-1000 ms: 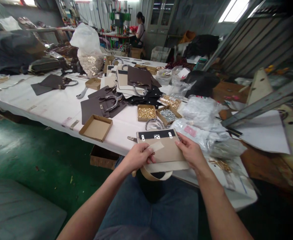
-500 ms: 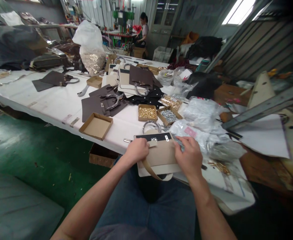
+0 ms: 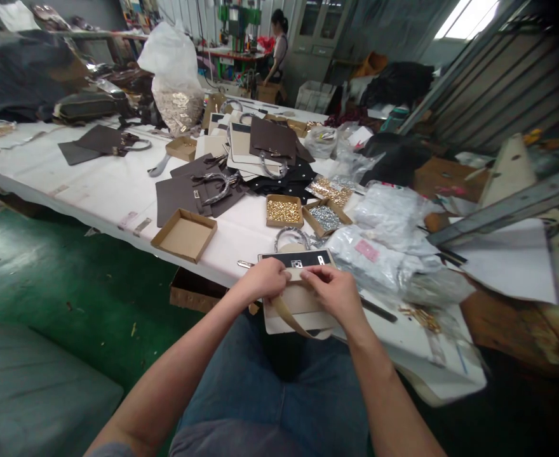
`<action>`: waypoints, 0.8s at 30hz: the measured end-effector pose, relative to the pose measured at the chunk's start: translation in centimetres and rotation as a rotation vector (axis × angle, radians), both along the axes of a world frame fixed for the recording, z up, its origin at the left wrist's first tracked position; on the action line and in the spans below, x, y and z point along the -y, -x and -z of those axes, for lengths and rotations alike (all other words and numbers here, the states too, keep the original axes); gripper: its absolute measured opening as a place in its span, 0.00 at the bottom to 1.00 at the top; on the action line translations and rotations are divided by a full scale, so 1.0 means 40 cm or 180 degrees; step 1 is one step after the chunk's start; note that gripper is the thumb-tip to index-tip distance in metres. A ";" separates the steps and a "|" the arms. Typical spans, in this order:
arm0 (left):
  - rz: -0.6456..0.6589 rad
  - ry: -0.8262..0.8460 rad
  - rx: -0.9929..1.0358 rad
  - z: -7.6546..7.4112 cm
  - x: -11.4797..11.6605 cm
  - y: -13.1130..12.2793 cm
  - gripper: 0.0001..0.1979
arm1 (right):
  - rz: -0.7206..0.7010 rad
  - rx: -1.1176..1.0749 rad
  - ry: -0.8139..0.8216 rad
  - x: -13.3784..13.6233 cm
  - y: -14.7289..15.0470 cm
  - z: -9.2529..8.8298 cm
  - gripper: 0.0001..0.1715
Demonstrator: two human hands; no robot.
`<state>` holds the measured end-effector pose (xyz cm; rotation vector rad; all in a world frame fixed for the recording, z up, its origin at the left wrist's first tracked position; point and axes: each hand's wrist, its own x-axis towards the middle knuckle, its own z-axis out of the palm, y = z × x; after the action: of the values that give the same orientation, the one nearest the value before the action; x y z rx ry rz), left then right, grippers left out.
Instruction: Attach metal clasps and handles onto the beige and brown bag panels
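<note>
Tray (image 3: 184, 235): cardboard, at the table's front edge, left of both hands.
Left hand (image 3: 267, 277): over the panel's left part; thumb and fingers closed on the strip's left end.
Panel (image 3: 301, 306): beige, at the table edge in front of the person; black band (image 3: 309, 259) along its far side, strap (image 3: 289, 318) curving across its near side.
Strip (image 3: 295, 274): pale, short, between the two hands over the panel, just to the near side of the band; long axis left to right, roughly parallel to it. Neither hand nearer.
Right hand (image 3: 334, 289): fingertips at the strip's right end; pinched or merely touching, cannot tell. Half a second ago: at the panel's right edge, apart from the strip.
Bar (image 3: 379, 310): dark, beside the right wrist; now more exposed.
</note>
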<state>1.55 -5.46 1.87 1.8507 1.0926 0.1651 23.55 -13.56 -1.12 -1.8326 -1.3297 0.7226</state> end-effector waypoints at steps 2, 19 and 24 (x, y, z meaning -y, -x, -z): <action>-0.0020 0.0018 -0.0072 0.001 0.001 -0.005 0.17 | 0.0030 0.0044 0.0007 0.004 0.001 -0.001 0.19; -0.0359 -0.0071 -0.0697 -0.005 -0.082 -0.041 0.17 | 0.0130 0.0781 -0.0224 -0.096 0.011 0.015 0.27; -0.0377 -0.0152 -0.0754 0.002 -0.084 -0.045 0.16 | 0.0118 0.0844 -0.0221 -0.103 0.011 0.019 0.24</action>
<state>3.33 -2.09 1.79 1.8829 1.3732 0.0409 23.11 -9.45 -1.89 -1.9409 -1.4638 0.4183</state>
